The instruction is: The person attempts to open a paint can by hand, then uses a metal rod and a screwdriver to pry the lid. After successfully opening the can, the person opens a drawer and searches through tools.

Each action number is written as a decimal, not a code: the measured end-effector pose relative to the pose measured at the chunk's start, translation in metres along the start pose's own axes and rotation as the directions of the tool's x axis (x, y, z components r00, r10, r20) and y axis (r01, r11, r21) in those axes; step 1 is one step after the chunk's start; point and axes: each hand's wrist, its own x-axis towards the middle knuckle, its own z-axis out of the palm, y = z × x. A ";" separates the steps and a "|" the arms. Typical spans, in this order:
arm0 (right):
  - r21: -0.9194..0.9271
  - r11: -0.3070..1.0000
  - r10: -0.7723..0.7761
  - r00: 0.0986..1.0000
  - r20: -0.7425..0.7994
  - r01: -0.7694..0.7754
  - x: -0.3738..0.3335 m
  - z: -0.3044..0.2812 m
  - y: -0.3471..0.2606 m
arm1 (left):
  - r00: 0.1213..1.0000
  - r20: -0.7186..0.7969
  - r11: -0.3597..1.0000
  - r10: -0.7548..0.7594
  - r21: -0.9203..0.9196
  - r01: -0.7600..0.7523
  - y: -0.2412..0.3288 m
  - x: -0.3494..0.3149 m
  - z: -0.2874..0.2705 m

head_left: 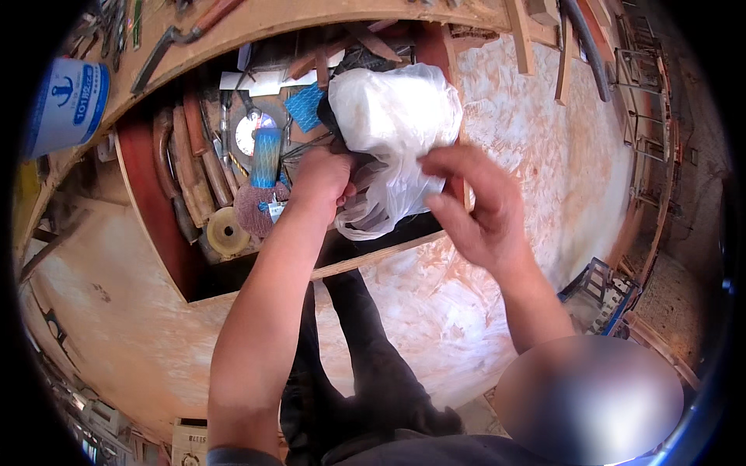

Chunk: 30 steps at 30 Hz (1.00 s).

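A white plastic bag point(396, 113), bulging at its far end and crumpled toward me, lies over the right part of an open wooden drawer point(159, 210). My left hand point(320, 177) is closed at the bag's left side; whatever its fingers grip is hidden. At the bag's right edge, my right hand point(478, 203) has its thumb and fingers apart. Left of the bag are a blue mesh-patterned roll point(266, 158), a brown abrasive disc point(252, 208), a yellowish ring-shaped roll point(227, 231) and a white-faced disc point(252, 132). Several wooden-handled tools point(190, 167) line the drawer's left side.
A wooden bench top point(256, 27) overhangs the drawer's far end, with a blue and white bucket point(70, 105) at its left. Wooden strips point(521, 39) jut out at the upper right. A blue-edged metal object point(598, 299) stands on the floor at right. My legs point(361, 334) are below the drawer.
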 end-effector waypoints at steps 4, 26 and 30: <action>0.227 0.950 0.219 0.976 0.008 -0.215 -0.043 0.018 -0.001 | 0.987 0.105 0.970 -0.119 -0.198 0.138 -0.002 -0.001 0.002; -0.255 0.964 -0.019 0.972 0.233 0.080 -0.019 0.075 0.033 | 0.980 0.136 0.928 0.146 -0.363 -0.087 -0.009 -0.038 -0.057; -0.124 0.992 0.040 0.992 0.116 -0.026 -0.006 0.069 0.042 | 0.977 0.111 0.907 0.182 -0.402 -0.123 -0.014 -0.070 -0.083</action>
